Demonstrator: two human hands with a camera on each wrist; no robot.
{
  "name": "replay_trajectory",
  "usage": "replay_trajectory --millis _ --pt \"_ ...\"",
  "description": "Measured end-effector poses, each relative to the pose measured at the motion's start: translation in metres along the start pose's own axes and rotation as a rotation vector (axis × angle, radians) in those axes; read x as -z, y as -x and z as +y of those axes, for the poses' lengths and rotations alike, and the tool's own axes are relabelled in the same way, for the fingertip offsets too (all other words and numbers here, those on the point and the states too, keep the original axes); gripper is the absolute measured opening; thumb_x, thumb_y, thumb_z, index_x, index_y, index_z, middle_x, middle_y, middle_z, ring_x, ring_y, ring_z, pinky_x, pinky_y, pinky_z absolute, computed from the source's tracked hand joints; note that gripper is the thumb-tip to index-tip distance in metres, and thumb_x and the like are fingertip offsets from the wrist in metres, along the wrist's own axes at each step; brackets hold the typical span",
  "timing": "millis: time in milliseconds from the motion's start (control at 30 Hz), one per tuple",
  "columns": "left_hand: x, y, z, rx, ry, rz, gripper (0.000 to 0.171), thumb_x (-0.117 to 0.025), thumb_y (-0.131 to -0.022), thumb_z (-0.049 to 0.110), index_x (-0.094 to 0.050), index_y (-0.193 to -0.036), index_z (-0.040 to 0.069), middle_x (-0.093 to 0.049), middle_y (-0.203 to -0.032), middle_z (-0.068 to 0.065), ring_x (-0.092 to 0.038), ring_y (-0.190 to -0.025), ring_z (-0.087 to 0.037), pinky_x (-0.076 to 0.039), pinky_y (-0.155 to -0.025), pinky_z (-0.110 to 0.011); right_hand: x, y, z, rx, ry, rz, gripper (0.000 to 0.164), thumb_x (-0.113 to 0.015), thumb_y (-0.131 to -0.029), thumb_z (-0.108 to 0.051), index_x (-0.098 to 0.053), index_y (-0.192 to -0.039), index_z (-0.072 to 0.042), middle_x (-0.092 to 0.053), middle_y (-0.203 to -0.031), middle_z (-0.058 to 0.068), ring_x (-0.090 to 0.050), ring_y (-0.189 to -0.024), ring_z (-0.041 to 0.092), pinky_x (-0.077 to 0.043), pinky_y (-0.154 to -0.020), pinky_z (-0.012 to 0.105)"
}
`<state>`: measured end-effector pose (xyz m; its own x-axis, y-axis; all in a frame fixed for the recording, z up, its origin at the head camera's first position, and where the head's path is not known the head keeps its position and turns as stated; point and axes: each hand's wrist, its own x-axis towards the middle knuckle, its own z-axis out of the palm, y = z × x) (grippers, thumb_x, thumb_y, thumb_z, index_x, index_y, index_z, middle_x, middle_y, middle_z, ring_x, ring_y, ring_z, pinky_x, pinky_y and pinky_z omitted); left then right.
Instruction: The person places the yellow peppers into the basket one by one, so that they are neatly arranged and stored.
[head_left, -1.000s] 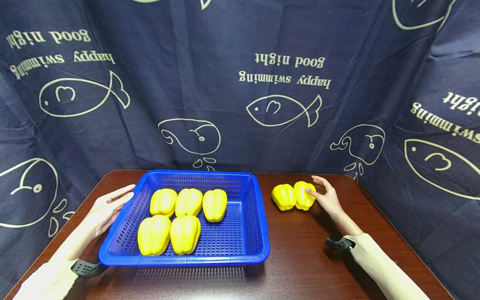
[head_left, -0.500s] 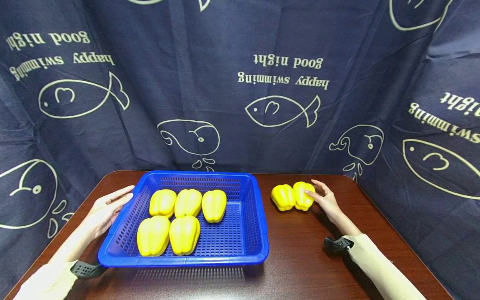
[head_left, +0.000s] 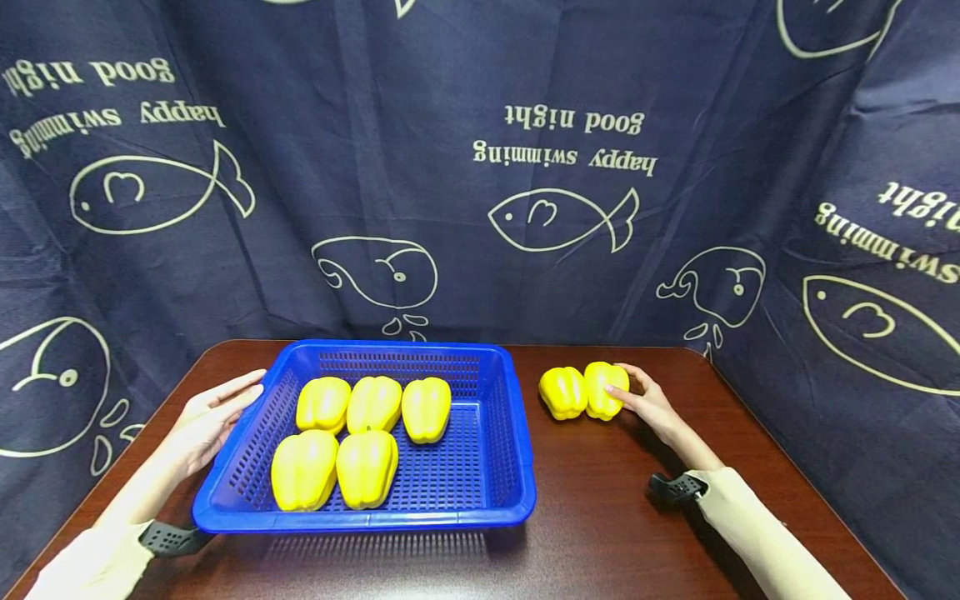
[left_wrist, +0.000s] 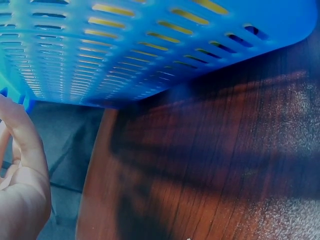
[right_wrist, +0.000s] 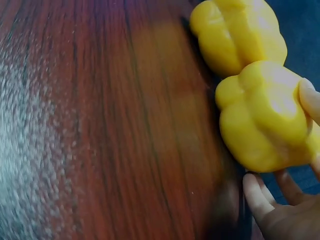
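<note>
Five-sided clutter is absent; a blue plastic basket (head_left: 367, 521) with slotted walls holds several yellow bell peppers (head_left: 305, 471), grouped toward its left side. My left hand (head_left: 206, 429) touches the basket's left rim with fairly straight fingers; in the left wrist view part of that hand (left_wrist: 22, 175) shows beside the basket wall (left_wrist: 125, 50). To the right of the basket, two more bell peppers lie side by side, touching. My right hand (head_left: 651, 408) holds the right-hand pepper (head_left: 602, 387), thumb on top and fingers at its far side. The left-hand pepper (head_left: 563, 392) is not held.
Everything stands on a brown wooden table (head_left: 585, 517). A dark blue fabric with fish and lettering (head_left: 465, 292) hangs close behind the table and along both sides. Each wrist wears a black band (head_left: 678, 489).
My right hand's fingers have closed in on the right-hand bell pepper. The left hand and basket keep their places; the view shifts slightly.
</note>
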<state>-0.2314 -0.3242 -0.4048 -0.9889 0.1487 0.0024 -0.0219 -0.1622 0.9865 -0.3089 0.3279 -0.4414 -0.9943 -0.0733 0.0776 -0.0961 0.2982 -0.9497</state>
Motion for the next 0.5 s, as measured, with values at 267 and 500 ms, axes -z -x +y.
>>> replay_trajectory --millis 267,500 --pt "-0.0006 0.0003 0.0001 -0.006 0.009 -0.003 0.031 -0.049 -0.101 0.014 -0.065 -0.117 0.036 -0.070 -0.104 0.019 -0.069 -0.089 -0.004 -0.059 -0.072 -0.023 -0.0011 0.0021 0.0036 0.027 -0.020 -0.018 0.066 -0.064 -0.092 -0.015 -0.028 -0.145 0.001 -0.051 -0.113 -0.007 -0.056 -0.095 -0.002 -0.052 -0.077 0.017" --pt "-0.0006 0.0011 -0.0001 -0.009 0.001 0.003 0.031 -0.050 -0.100 0.015 -0.064 -0.119 0.035 -0.070 -0.103 0.018 -0.070 -0.088 -0.004 -0.059 -0.072 -0.023 0.0005 0.0051 0.0066 0.022 -0.090 -0.014 0.061 -0.060 -0.093 -0.008 -0.027 -0.145 -0.001 -0.050 -0.114 -0.010 -0.059 -0.095 -0.002 -0.054 -0.077 0.018"
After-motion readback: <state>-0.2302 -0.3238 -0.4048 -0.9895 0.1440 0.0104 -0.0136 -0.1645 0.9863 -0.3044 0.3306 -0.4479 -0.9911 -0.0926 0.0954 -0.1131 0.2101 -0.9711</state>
